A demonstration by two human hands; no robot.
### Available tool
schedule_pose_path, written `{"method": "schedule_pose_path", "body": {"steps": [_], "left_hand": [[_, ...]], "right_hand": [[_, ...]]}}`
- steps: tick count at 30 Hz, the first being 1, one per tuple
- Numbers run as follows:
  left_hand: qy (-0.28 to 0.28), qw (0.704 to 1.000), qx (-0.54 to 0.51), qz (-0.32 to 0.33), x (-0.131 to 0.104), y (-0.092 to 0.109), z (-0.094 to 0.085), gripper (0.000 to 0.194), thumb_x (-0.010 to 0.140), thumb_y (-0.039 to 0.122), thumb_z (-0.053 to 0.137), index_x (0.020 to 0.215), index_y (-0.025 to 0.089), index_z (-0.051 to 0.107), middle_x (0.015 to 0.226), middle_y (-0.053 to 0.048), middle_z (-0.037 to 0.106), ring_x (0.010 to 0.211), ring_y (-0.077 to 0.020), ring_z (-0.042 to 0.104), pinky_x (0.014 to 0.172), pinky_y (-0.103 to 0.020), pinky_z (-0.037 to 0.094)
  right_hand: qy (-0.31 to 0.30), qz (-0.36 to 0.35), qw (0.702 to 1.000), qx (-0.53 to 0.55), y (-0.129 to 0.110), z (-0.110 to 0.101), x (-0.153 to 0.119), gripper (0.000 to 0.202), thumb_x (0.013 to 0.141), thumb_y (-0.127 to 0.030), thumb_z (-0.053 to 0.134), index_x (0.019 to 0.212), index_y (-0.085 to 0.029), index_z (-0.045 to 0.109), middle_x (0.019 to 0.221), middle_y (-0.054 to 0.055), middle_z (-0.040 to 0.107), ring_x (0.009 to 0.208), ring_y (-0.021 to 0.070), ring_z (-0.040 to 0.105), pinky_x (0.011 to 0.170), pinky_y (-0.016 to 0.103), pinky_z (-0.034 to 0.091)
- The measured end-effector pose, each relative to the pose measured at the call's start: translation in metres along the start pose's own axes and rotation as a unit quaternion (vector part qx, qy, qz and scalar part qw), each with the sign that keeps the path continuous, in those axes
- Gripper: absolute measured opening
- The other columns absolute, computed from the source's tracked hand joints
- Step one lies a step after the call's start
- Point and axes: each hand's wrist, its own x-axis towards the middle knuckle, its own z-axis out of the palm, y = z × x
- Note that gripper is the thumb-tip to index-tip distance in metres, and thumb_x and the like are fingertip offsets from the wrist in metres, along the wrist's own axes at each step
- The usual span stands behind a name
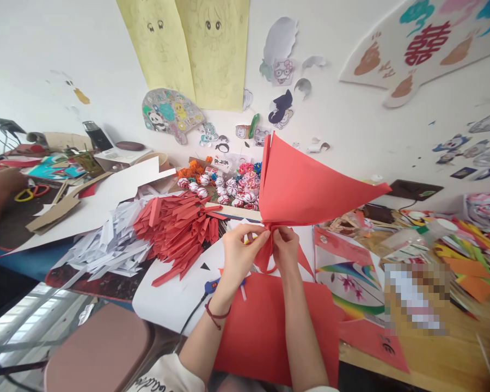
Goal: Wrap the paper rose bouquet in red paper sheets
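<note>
A large folded red paper [310, 188] stands up above the table, its wide part fanning to the right into a point. Both my hands pinch its gathered lower part, close together. My left hand [240, 250] grips it from the left with thumb and forefinger, and my right hand [285, 247] from the right. Below the pinch, more red paper flares out. Under my forearms lies a flat red sheet [269, 326] on white paper. Beside my left wrist is a blue glue gun [212, 285] with a cable.
Piles of folded red strips [179, 231] and white strips [110, 239] lie left. Paper flowers [228, 188] sit behind. A person's hand [0, 190] is at the far left near scissors [31, 193]. Colored paper scraps [469, 272] cover the right. A chair [100, 351] stands lower left.
</note>
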Motion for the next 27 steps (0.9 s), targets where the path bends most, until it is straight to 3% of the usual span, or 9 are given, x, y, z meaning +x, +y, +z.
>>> {"method": "schedule_pose_path", "body": {"steps": [10,18,21,24,27], "left_hand": [[0.033,0.999,0.018,0.03,-0.001,-0.003,0.002,0.007,0.08,0.024,0.069,0.077,0.018,0.071,0.074,0.001,0.07,0.063,-0.0105,0.051,0.063,-0.023,0.041],[0.04,0.997,0.044,0.058,-0.001,-0.004,0.007,0.007,0.083,0.025,0.067,0.081,0.019,0.07,0.076,0.0,0.07,0.065,-0.0114,0.054,0.064,-0.024,0.042],[0.031,0.991,0.102,0.085,-0.007,-0.004,-0.003,0.013,0.09,0.027,0.059,0.09,0.019,0.069,0.084,-0.001,0.071,0.069,-0.0122,0.055,0.067,-0.026,0.043],[0.024,0.95,0.289,0.115,-0.028,-0.01,-0.029,0.016,0.093,0.03,0.054,0.095,0.02,0.067,0.088,-0.003,0.07,0.078,-0.0163,0.058,0.075,-0.031,0.041],[-0.073,0.85,0.512,0.1,-0.063,-0.026,-0.06,0.021,0.091,0.035,0.057,0.103,0.021,0.066,0.091,-0.006,0.067,0.087,-0.0237,0.058,0.073,-0.035,0.038]], "right_hand": [[0.011,-0.015,0.999,-0.049,-0.001,0.001,-0.001,0.021,0.071,-0.039,0.079,0.081,-0.02,0.075,0.082,0.004,0.074,0.076,0.0207,0.067,0.073,0.034,0.051],[-0.005,0.01,1.0,-0.02,-0.006,0.004,-0.002,0.023,0.073,-0.039,0.077,0.085,-0.02,0.075,0.088,0.005,0.073,0.081,0.0209,0.067,0.076,0.033,0.052],[-0.015,0.032,0.999,-0.01,-0.009,0.004,-0.002,0.025,0.076,-0.04,0.075,0.091,-0.02,0.074,0.093,0.006,0.073,0.084,0.0215,0.066,0.077,0.033,0.052],[-0.025,0.053,0.998,-0.003,-0.011,0.001,0.0,0.026,0.078,-0.043,0.072,0.09,-0.02,0.073,0.09,0.006,0.072,0.078,0.02,0.065,0.068,0.031,0.051],[-0.031,0.066,0.997,0.009,-0.013,0.0,0.003,0.029,0.078,-0.047,0.071,0.088,-0.02,0.072,0.087,0.007,0.072,0.069,0.0182,0.063,0.059,0.029,0.047]]}}
